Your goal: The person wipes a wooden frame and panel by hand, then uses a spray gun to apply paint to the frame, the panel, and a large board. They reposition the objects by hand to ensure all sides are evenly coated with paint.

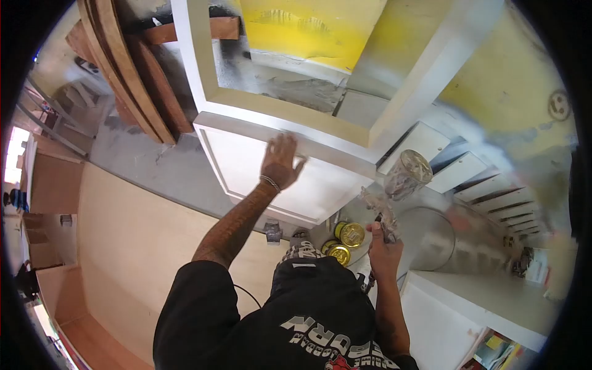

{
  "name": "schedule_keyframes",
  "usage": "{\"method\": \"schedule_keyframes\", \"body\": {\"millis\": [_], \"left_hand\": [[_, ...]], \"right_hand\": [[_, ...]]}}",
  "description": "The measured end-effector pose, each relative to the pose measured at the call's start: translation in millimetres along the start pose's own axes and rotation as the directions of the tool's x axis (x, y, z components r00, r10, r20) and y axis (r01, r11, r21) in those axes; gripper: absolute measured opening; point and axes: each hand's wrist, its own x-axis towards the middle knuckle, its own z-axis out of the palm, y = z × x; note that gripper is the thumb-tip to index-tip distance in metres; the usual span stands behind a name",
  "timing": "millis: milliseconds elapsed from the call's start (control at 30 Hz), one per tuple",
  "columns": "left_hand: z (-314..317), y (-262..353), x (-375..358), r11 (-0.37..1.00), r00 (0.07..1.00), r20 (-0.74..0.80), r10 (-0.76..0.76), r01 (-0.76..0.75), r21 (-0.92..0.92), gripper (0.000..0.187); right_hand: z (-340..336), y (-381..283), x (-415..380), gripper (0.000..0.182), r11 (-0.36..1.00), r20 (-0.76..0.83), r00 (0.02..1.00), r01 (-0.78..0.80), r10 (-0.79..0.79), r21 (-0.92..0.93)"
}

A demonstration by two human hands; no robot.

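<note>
My left hand lies with its fingers spread at the upper edge of a white cabinet panel, just below a white open frame. Nothing is held in it. Lower right, my right hand is wrapped round the handle of a spray gun. The gun is stained and carries a paint-smeared cup on top. A hose runs down from the gun's handle beside my body.
Several paint cans stand on the floor below the panel. Curved wooden pieces lean at upper left. White slatted panels line the right side. A large pale board lies at left, and a white cabinet stands lower right.
</note>
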Motion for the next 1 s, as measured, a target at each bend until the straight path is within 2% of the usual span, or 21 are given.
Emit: {"method": "schedule_keyframes", "body": {"millis": [100, 167, 233, 300, 367, 433, 567, 633, 700, 733, 800, 867, 900, 967, 1000], "left_hand": [[21.1, 52.2, 9.5, 0.966, 0.991, -0.052, 0.125, -0.134, -0.223, 0.068], [6.4, 77.7, 15.0, 0.943, 0.976, -0.016, 0.215, -0.212, -0.257, 0.063], [7.7, 75.6, 18.0, 0.935, 0.969, 0.002, 0.246, -0.237, -0.262, 0.06], [3.5, 59.4, 19.6, 0.925, 0.959, 0.022, 0.282, -0.265, -0.272, 0.057], [-5.0, 30.1, 17.9, 0.933, 0.98, 0.034, 0.196, -0.175, -0.313, 0.054], [-8.9, -9.9, 9.7, 0.964, 0.996, -0.007, 0.088, -0.087, -0.252, 0.048], [-23.3, -96.9, -3.1, 1.0, 0.997, -0.078, 0.001, 0.0, 0.013, 0.044], [-29.1, -136.6, -8.2, 0.992, 0.994, -0.083, -0.076, 0.083, 0.09, 0.047], [-29.2, -174.2, -12.9, 0.969, 0.973, -0.114, -0.201, 0.215, 0.124, 0.051], [-30.2, -188.0, -13.8, 0.921, 0.948, -0.057, -0.314, 0.318, 0.223, 0.055], [-49.0, -197.9, -0.9, 0.821, 0.846, 0.018, -0.534, 0.513, 0.252, 0.061], [-73.9, -189.2, 20.4, 0.719, 0.728, 0.112, -0.676, 0.618, 0.318, 0.067], [-71.3, -184.7, 26.4, 0.721, 0.731, 0.108, -0.674, 0.618, 0.314, 0.067], [-64.3, -171.8, 35.0, 0.801, 0.858, -0.054, -0.511, 0.498, 0.331, 0.07], [-57.6, -164.8, 41.8, 0.88, 0.92, -0.106, -0.377, 0.392, 0.269, 0.072]], "right_hand": [[-16.6, 4.6, 2.2, 0.028, 0.992, -0.085, 0.996, 0.004, -0.015, -0.127], [-21.9, -15.1, -3.4, 0.027, 0.994, -0.101, 0.99, -0.106, 0.102, -0.04], [-21.1, -11.9, -3.0, 0.027, 0.999, -0.127, 0.991, -0.05, 0.048, -0.014], [-23.2, -16.1, -5.4, 0.028, 0.991, -0.14, 0.981, -0.132, 0.131, 0.001], [-18.7, -19.1, -6.9, 0.029, 0.993, -0.14, 0.983, -0.117, 0.117, 0.007], [-16.1, -26.5, -9.3, 0.03, 0.997, -0.148, 0.986, -0.074, 0.075, 0.01], [-11.4, -26.8, -8.9, 0.029, 0.996, -0.089, 0.992, -0.084, 0.087, 0.032], [-14.0, -19.4, -4.8, 0.029, 0.994, 0.027, 0.994, -0.1, 0.101, -0.051], [1.5, -32.9, -7.0, 0.029, 0.997, 0.026, 0.997, -0.071, 0.071, -0.022], [6.3, -38.1, -7.9, 0.028, 0.999, 0.018, 0.999, -0.043, 0.043, 0.006], [11.1, -29.6, -3.1, 0.028, 1.0, 0.037, 0.999, 0.007, -0.006, -0.009], [15.0, -30.5, -1.4, 0.028, 0.998, 0.057, 0.997, 0.061, -0.06, -0.022], [20.4, -35.9, -1.4, 0.029, 0.998, 0.035, 0.997, 0.064, -0.065, 0.01], [23.5, -44.3, -1.3, 0.029, 0.996, 0.014, 0.997, 0.074, -0.074, 0.042], [23.6, -47.8, 0.1, 0.029, 0.997, 0.026, 0.998, 0.062, -0.063, 0.034]]}}
